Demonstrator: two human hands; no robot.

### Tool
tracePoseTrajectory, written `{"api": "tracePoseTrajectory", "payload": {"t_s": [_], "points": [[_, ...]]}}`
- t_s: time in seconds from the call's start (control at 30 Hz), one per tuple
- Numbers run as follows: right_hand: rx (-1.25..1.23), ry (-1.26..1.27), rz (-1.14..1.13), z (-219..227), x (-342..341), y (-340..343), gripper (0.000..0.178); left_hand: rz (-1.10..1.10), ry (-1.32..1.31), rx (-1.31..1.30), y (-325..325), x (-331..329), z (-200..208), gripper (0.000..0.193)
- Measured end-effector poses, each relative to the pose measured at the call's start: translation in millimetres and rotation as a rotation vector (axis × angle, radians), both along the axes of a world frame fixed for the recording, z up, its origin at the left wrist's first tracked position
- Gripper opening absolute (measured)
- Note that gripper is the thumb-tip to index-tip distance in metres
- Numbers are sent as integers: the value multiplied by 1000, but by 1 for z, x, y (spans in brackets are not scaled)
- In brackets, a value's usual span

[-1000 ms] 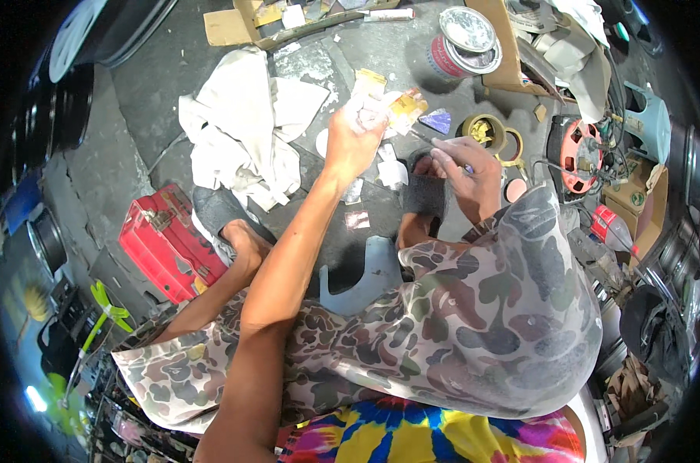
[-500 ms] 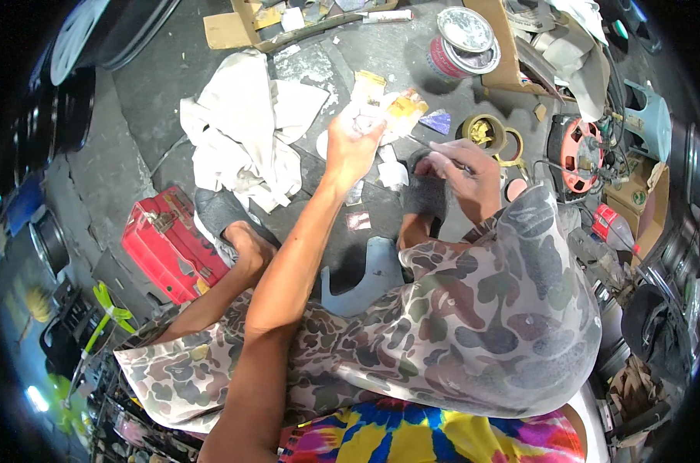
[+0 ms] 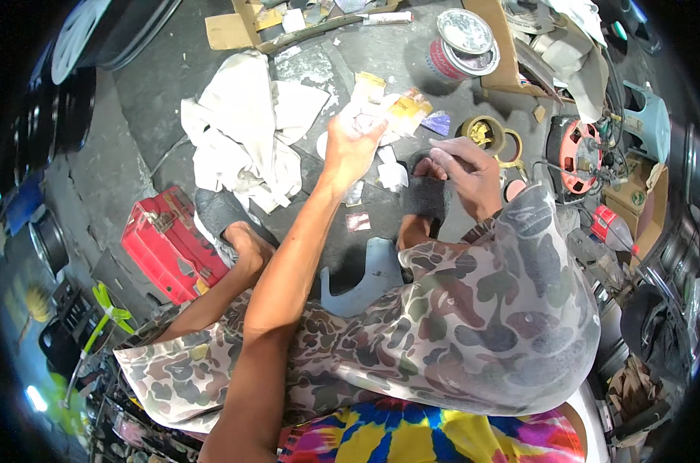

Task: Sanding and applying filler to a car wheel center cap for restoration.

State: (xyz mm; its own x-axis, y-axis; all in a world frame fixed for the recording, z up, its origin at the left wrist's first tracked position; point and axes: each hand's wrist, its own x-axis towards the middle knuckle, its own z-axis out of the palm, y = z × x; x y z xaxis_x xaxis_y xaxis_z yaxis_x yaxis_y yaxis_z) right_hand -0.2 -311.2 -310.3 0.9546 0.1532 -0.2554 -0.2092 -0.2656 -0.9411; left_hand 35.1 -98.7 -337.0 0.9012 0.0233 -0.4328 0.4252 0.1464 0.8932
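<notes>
In the head view, the left hand (image 3: 355,139) is left of the paint can (image 3: 464,45) and nearer to the person, at a yellow-and-white sheet (image 3: 408,112); glare hides its fingers, so I cannot tell if they clamp it. The right hand (image 3: 472,174) is on the can's near side, fingers bent toward the thumb, but I cannot tell if they pinch something. I judge that a loose hold could drop the sheet, or a careless elbow swing could knock the can.
</notes>
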Motion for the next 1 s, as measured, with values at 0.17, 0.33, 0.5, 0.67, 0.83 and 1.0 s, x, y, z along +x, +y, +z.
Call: {"api": "tracePoseTrajectory", "payload": {"t_s": [0.17,0.33,0.5,0.67,0.83,1.0], "points": [[170,196,-170,-3,1,0,19,-41,17,-23,5,1,-2,14],[233,233,-114,-10,0,3,19,-53,-23,-28,5,-3,-17,13],[251,327,-11,-20,0,-6,20,-96,-55,59,5,-2,-18,12],[296,283,-114,-13,-2,-9,20,-26,72,-24,2,-1,-11,15],[-20,-99,-105,-17,-6,7,22,164,304,-424,-5,-3,-5,18],[-99,-160,-30,-6,-14,0,22,174,378,-420,-1,-3,-6,19]]}}
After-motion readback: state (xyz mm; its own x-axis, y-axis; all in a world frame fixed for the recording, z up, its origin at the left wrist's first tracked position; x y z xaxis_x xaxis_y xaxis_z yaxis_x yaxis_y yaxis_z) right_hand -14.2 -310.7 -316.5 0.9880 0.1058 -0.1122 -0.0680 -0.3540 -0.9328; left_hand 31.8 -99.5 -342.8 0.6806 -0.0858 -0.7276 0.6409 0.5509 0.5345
